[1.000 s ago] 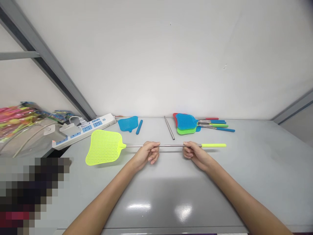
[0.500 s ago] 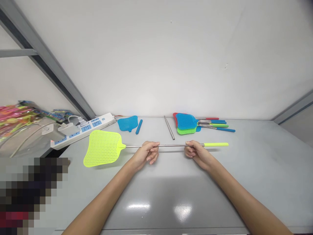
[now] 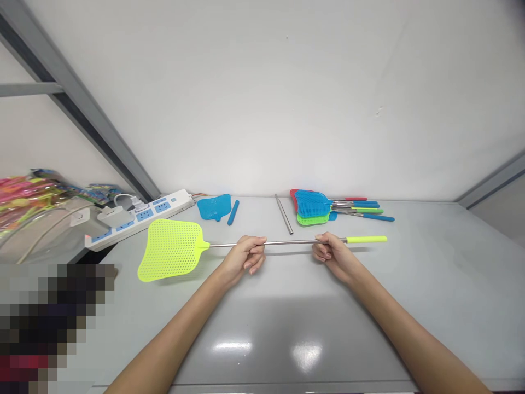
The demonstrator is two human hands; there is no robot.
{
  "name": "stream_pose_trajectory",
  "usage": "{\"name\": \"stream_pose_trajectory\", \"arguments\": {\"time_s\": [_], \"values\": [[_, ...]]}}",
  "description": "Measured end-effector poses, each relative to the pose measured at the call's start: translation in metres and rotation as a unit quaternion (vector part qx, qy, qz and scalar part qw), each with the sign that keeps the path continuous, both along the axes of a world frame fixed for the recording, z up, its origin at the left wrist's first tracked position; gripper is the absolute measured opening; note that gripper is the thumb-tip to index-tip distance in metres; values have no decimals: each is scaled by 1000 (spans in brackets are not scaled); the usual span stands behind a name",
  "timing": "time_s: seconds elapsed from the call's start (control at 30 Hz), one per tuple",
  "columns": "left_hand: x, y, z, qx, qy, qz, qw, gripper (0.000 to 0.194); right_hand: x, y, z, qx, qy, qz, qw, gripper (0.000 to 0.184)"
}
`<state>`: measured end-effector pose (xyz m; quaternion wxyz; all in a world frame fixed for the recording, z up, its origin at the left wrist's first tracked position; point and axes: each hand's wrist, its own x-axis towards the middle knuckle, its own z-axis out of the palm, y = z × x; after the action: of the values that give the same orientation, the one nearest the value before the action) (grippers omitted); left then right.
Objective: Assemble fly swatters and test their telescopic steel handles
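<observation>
A yellow fly swatter (image 3: 172, 250) with a perforated head is held level just above the grey table (image 3: 287, 328). Its head points left, and its yellow grip lies at the right end of a thin metal rod. My left hand (image 3: 246, 258) pinches the rod between thumb and fingers, a little right of the head. Near the grip, my right hand (image 3: 333, 254) is closed on the same rod. Behind the swatter lie a loose blue swatter head (image 3: 214, 207), a short blue handle (image 3: 233, 212) and a bare metal rod (image 3: 284, 214).
Several swatters in a pile (image 3: 314, 203), red, blue and green, lie against the wall at the back. A white power strip (image 3: 143, 219) with plugs and cables runs along the left edge. Bagged colourful items (image 3: 28, 197) sit beyond it.
My hands have drawn slightly apart, the right one moving right along with the yellow grip. The swatter's head has shifted a little left, and more rod shows between my hands.
</observation>
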<state>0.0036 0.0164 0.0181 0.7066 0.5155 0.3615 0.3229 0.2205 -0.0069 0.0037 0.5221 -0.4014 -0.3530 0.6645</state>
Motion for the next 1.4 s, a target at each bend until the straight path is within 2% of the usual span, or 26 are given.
{"name": "stream_pose_trajectory", "arguments": {"time_s": [0.37, 0.57, 0.67, 0.73, 0.87, 1.07, 1.2, 1.4], "values": [[0, 2, -5, -7, -29, -9, 1000, 39, 3, 2, 3, 8, -2, 4, 1000, 34], [7, 0, -11, -29, -63, 27, 997, 39, -2, 0, 4, -7, 0, 7, 1000, 33], [10, -1, -11, -21, -67, 45, 997, 39, -10, -4, 2, -12, 1, 39, 999, 35], [13, -4, -11, -17, -58, 34, 998, 39, -18, -9, 1, -10, -2, 78, 997, 36], [22, -13, -14, -15, -20, -28, 999, 41, -34, -19, -2, -24, 22, 150, 988, 33], [30, -23, -15, 35, 36, -73, 996, 47, -39, -23, -6, -15, 29, 203, 979, 33], [31, -25, -14, 59, 61, -81, 993, 48, -42, -25, -6, -1, 38, 220, 975, 34], [31, -25, -14, 41, 27, -93, 994, 43, -44, -25, -8, -8, 39, 213, 976, 36]]}}
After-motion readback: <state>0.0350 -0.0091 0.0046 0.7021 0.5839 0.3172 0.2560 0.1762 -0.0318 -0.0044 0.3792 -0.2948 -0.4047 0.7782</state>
